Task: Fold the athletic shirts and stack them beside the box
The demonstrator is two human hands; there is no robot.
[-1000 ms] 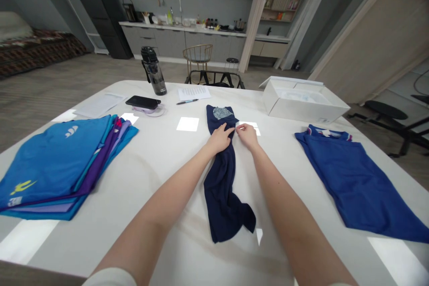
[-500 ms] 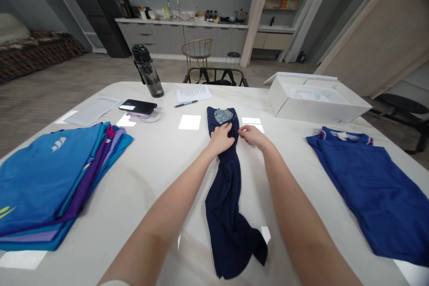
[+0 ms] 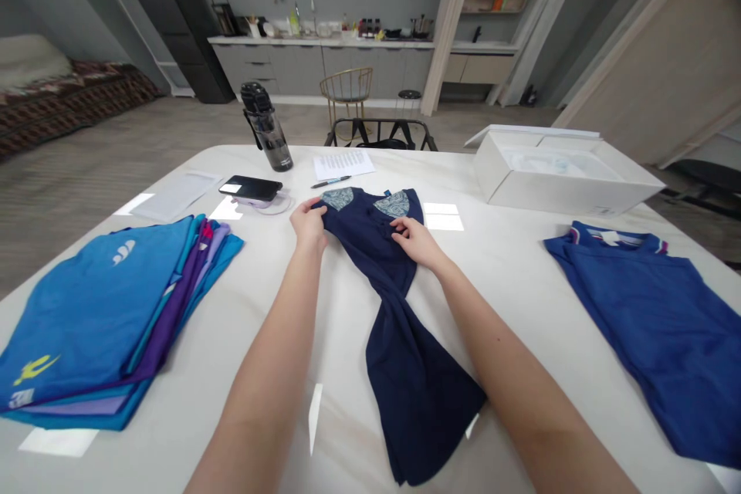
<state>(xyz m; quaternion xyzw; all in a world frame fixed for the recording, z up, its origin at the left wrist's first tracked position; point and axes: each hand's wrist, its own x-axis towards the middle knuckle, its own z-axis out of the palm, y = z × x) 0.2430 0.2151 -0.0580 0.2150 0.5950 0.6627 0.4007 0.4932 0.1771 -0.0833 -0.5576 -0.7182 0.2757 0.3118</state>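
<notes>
A dark navy shirt [image 3: 425,386] lies lengthwise on the white table in front of me, twisted at its middle and fanned out at the near end. Two grey-blue patterned patches show at its far end, one on each side. My left hand [image 3: 309,224] pinches the shirt's far left corner, beside the left patch. On the other side, my right hand [image 3: 415,241] has its fingers closed on the cloth just below the right patch. Part of the gripped fabric is hidden under the fingers.
A pile of folded blue and purple shirts [image 3: 86,301] lies left, a folded blue shirt [image 3: 642,324] right. Behind stand a dark water bottle [image 3: 272,135] and an open white box [image 3: 567,177]. A phone [image 3: 251,187], pen [image 3: 331,182] and printed sheet [image 3: 346,163] lie between.
My left hand has moved left with the shirt's corner, spreading the far end so both patches show. My right hand has shifted left onto the cloth. The near end has fanned out.
</notes>
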